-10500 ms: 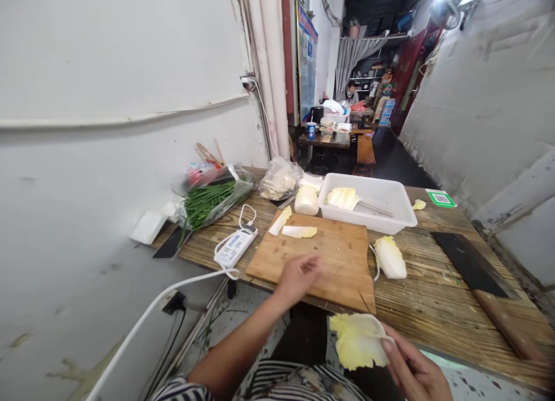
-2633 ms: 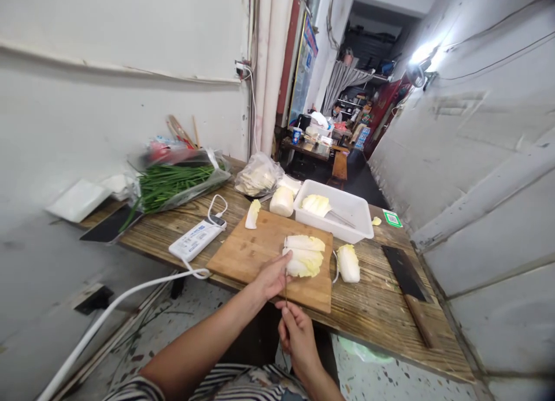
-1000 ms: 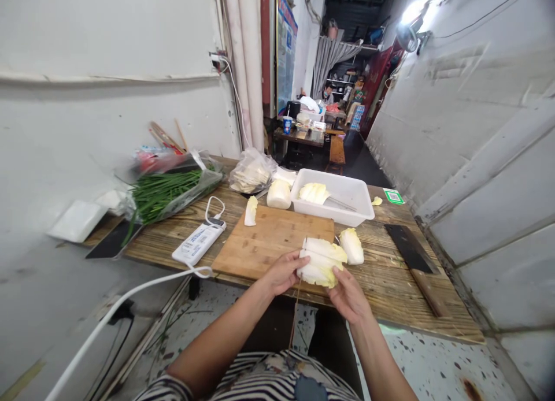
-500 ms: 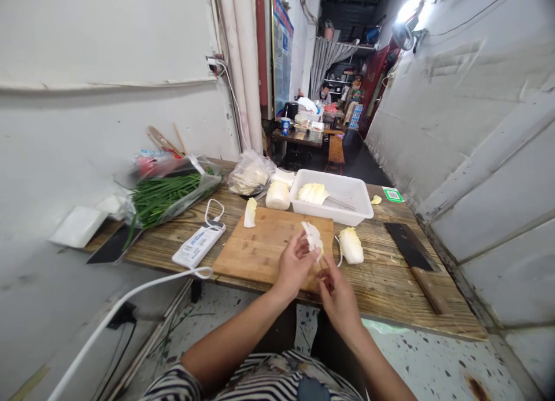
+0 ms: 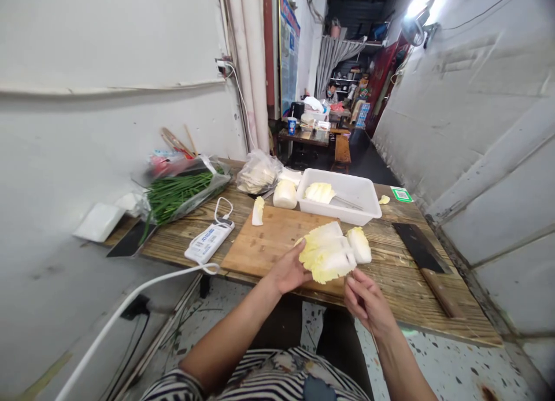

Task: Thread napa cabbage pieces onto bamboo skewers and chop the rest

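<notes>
Pale yellow-white napa cabbage leaves [image 5: 327,252] are spread flat above the front right of the wooden cutting board [image 5: 277,230]. My left hand [image 5: 291,268] grips their frilly left edge between thumb and fingers. Under their lower right end, my right hand [image 5: 366,300] is closed on a thin skewer, whose tail shows below the palm. Its tip is hidden by the leaves. Just right of the leaves lies a cabbage chunk [image 5: 359,245]. A small cabbage piece [image 5: 258,211] rests at the board's back left corner, and a cut cabbage half [image 5: 285,194] stands behind the board.
A white tub [image 5: 368,207] behind the board holds skewered cabbage leaves [image 5: 319,192]. On the right lies a cleaver [image 5: 418,251]. A power strip [image 5: 210,241], bagged green chives [image 5: 177,196] and a plastic bag of pale slices [image 5: 259,173] are on the left. A person sits far back.
The cabbage leaves have turned from edge-on to broad side up. My right hand has moved right and lower, away from my left. The view has shifted slightly left.
</notes>
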A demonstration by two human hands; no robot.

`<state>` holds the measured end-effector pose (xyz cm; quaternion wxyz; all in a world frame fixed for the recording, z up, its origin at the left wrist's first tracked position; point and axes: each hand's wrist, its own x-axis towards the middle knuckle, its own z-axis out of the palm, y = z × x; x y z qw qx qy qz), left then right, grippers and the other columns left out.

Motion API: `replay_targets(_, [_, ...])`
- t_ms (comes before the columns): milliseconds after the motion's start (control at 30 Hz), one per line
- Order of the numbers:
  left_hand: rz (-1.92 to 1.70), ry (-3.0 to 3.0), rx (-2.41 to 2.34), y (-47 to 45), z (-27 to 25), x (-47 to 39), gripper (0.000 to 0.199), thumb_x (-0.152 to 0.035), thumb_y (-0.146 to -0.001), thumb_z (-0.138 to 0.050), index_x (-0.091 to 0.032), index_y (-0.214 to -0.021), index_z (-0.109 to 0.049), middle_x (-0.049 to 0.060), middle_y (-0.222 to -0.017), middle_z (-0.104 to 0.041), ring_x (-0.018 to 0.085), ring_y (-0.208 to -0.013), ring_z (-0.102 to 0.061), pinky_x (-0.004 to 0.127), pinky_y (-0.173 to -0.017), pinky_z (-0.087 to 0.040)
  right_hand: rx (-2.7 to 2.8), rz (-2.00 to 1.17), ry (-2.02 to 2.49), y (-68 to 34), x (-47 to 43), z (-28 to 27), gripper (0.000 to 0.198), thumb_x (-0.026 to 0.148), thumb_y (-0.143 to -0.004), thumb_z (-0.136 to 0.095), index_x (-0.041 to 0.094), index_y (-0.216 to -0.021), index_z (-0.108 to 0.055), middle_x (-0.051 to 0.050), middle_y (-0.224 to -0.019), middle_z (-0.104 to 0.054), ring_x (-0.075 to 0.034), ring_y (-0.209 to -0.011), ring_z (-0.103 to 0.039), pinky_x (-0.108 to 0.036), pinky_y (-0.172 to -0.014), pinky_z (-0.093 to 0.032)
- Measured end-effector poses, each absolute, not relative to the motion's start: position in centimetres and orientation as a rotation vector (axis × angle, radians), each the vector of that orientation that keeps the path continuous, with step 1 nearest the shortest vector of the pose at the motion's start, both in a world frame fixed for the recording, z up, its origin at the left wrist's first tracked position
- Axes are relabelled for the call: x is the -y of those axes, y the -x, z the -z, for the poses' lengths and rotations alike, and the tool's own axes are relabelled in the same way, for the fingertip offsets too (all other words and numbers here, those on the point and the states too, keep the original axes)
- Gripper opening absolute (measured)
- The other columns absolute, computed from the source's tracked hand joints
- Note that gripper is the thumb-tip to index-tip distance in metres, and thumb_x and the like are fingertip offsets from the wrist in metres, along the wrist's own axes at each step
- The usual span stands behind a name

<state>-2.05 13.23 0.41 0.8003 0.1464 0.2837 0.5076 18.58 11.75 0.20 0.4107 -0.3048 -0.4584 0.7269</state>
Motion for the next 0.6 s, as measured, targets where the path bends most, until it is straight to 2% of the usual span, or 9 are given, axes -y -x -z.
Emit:
replay_targets(100, [-1.105,-0.342,-0.498,1.4,-0.6,-13.0,0.05,-0.044,-0.076,-0.066,-0.012,-0.114,-0.058,0.014,-0.115,-0.064,0.025,-0.108,-0.059,0.038,-0.093,-0.047,1.179,-1.882,0.731,-19.0,-11.9,-0.2,0.023,0.036,-0.078,-0.066,0.02,-0.08,-0.049,0.007,-0.059,-0.051,0.0,-0.031,-0.031,-0.015,-0.032,-0.022])
replay_targets(167, [-1.198,-0.443,-0.557,1.0,-1.3,-12.6,0.049,-0.034,-0.07,-0.074,-0.012,-0.111,-0.059,0.013,-0.112,-0.065,0.024,-0.103,-0.062,0.036,-0.091,-0.048,1.209,-1.936,0.726,-19.3,-12.3,-0.2,0.031,0.037,-0.071,-0.071,0.019,-0.087,-0.051,0.003,-0.071,-0.058,-0.002,-0.034,-0.04,-0.017,-0.033,-0.027])
replay_targets(267, [-1.297,-0.642,-0.71,0.5,-2.3,-12.1,0.049,-0.022,-0.063,-0.08,-0.014,-0.108,-0.061,0.01,-0.107,-0.068,0.022,-0.09,-0.065,0.033,-0.082,-0.05,1.23,-2.008,0.761,-19.3,-13.1,0.2,0.034,0.042,-0.078,-0.066,0.018,-0.097,-0.052,0.002,-0.073,-0.06,-0.002,-0.033,-0.04,-0.017,-0.032,-0.028])
replay_targets(400, [-1.367,-0.843,-0.879,0.0,-3.0,-11.8,0.043,-0.028,-0.065,-0.078,-0.013,-0.103,-0.064,0.008,-0.1,-0.069,0.018,-0.083,-0.063,0.026,-0.074,-0.05,1.231,-2.017,0.849,-18.4,-14.2,1.3,0.024,0.038,-0.09,-0.054,0.014,-0.086,-0.055,0.007,-0.06,-0.051,-0.002,-0.037,-0.038,-0.015,-0.035,-0.033])
replay_targets(500, [-1.375,-0.936,-0.936,-0.1,-3.1,-11.6,0.041,-0.032,-0.068,-0.074,-0.014,-0.104,-0.065,0.007,-0.099,-0.069,0.018,-0.083,-0.062,0.024,-0.073,-0.049,1.237,-1.964,0.903,-17.8,-14.5,1.8,0.018,0.029,-0.089,-0.056,0.013,-0.082,-0.055,0.008,-0.059,-0.047,-0.002,-0.039,-0.037,-0.014,-0.036,-0.033])
replay_targets(600, [-1.368,-0.976,-0.974,0.0,-3.4,-11.4,0.039,-0.033,-0.07,-0.073,-0.014,-0.102,-0.066,0.007,-0.095,-0.069,0.017,-0.081,-0.061,0.023,-0.071,-0.048,1.282,-1.923,0.94,-17.8,-14.6,1.5,0.012,0.024,-0.086,-0.06,0.012,-0.084,-0.057,0.007,-0.064,-0.052,-0.003,-0.044,-0.043,-0.015,-0.04,-0.037])
